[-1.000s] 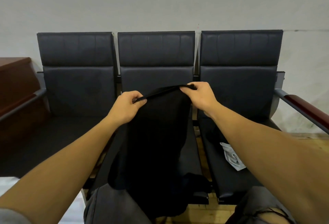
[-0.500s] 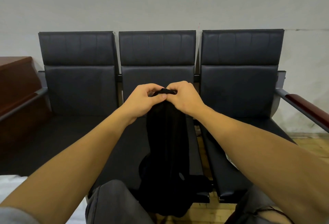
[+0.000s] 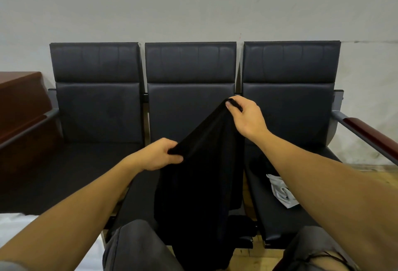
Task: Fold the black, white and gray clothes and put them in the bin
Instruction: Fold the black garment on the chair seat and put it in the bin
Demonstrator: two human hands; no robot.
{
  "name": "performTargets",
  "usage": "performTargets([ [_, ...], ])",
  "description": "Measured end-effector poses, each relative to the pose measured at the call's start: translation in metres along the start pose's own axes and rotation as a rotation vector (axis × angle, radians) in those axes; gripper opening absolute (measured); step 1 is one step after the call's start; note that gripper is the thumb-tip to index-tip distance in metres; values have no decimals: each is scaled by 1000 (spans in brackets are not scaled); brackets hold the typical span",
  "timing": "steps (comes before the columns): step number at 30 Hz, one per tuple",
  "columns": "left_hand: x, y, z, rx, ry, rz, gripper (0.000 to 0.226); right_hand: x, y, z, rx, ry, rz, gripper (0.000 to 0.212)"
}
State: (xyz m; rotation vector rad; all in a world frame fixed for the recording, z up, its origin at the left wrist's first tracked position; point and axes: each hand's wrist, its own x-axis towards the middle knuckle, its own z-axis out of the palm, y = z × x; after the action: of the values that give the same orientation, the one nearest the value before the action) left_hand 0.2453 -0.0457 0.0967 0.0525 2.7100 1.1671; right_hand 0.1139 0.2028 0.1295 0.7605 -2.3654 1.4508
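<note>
Holding the black garment (image 3: 200, 184) up over the middle seat of the bench (image 3: 90, 176), we pinch its top edge with the right hand (image 3: 245, 117) high and clench the left hand (image 3: 160, 155) round a lower fold. To fold it well, we judge the two grips should level out, pull the edge taut and let the cloth hang straight. A gray garment (image 3: 280, 191) lies on the bench's right seat. No bin is in view.
</note>
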Motion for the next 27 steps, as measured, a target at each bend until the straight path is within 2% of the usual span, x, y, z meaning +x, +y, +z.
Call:
performTargets([
  [2,-1,-6,8,17,-130,-31,13,-1,1,4,-9,3,-2,12],
  [4,0,-17,19,137,-184,-72,4,-3,-1,8,-3,7,-9,11],
  [8,4,-57,40,380,-165,-213,25,-1,-5,4,-58,34,-5,11],
  [11,-1,-87,38,303,-50,-255,8,4,-4,-9,-194,51,4,14],
  [14,-3,-102,24,166,201,-285,17,8,5,-23,-340,32,23,14],
  [17,4,-92,10,-192,437,-327,20,9,11,-28,-609,-201,52,16],
  [19,11,-75,2,-367,525,-268,23,10,12,-21,-690,-323,99,11],
  [21,20,-52,-4,-423,586,-182,26,11,11,-10,-540,-329,193,8],
  [23,29,-28,-11,-432,621,-93,27,16,6,1,-249,-259,328,10],
  [25,38,-5,-26,-432,634,-12,26,33,0,7,-7,-128,381,10],
  [27,43,17,-48,-431,680,72,26,54,-7,4,143,47,346,13],
])
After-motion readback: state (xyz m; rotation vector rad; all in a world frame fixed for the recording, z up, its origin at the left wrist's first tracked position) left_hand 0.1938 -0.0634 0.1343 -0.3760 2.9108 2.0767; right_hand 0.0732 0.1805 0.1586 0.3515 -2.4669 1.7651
